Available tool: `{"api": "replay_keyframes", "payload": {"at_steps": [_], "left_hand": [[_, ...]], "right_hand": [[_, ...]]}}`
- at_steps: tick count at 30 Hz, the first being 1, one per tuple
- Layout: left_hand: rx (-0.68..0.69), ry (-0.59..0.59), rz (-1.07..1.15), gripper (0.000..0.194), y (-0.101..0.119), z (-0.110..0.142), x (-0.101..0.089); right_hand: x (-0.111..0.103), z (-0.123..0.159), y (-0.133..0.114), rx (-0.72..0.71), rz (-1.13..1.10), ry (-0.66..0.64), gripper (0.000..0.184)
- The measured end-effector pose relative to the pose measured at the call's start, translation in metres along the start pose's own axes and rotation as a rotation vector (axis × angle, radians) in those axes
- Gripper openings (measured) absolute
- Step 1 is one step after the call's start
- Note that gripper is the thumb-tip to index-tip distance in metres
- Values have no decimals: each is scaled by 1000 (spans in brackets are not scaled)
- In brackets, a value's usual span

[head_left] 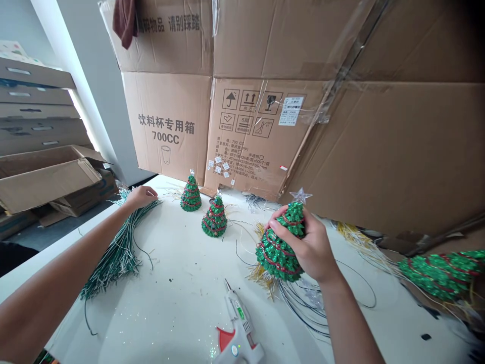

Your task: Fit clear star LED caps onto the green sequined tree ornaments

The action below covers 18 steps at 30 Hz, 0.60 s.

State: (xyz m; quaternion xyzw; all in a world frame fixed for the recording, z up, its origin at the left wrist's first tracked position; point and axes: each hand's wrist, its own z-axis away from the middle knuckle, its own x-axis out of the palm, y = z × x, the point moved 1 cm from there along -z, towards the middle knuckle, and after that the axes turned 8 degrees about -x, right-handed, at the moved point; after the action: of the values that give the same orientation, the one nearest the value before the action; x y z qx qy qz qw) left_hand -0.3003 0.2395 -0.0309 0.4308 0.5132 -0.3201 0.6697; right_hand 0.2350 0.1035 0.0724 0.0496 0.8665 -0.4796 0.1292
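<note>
The right hand [310, 247] clenches a glittery green tree [276, 255] topped by a star [301, 195], held above the surface [170, 298]. The left hand [142, 197] closes on a wire bundle [117, 258]. Nearby lie a glue gun [238, 323], a tree [190, 194] and another tree [214, 217].

Seemingly white tabletop [178, 268] with glue gun [237, 316], wires [117, 258], two glitter trees [190, 194]

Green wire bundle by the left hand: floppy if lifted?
Probably floppy as a bundle: the green wires splay apart below the left hand. Single strands look springy, holding loose curves. Likely light for its size, being thin wire.
</note>
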Motion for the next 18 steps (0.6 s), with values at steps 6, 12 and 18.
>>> {"api": "replay_keyframes", "payload": {"at_steps": [6,12,18], "left_hand": [[-74,5,-63,40,-3,2,-1],[-94,54,-119,42,4,7,5],[-53,59,-108,41,3,9,5]], "right_hand": [[-1,0,1,-2,21,10,25],[2,2,-2,3,-1,21,25],[3,3,0,-5,-6,22,25]]}}
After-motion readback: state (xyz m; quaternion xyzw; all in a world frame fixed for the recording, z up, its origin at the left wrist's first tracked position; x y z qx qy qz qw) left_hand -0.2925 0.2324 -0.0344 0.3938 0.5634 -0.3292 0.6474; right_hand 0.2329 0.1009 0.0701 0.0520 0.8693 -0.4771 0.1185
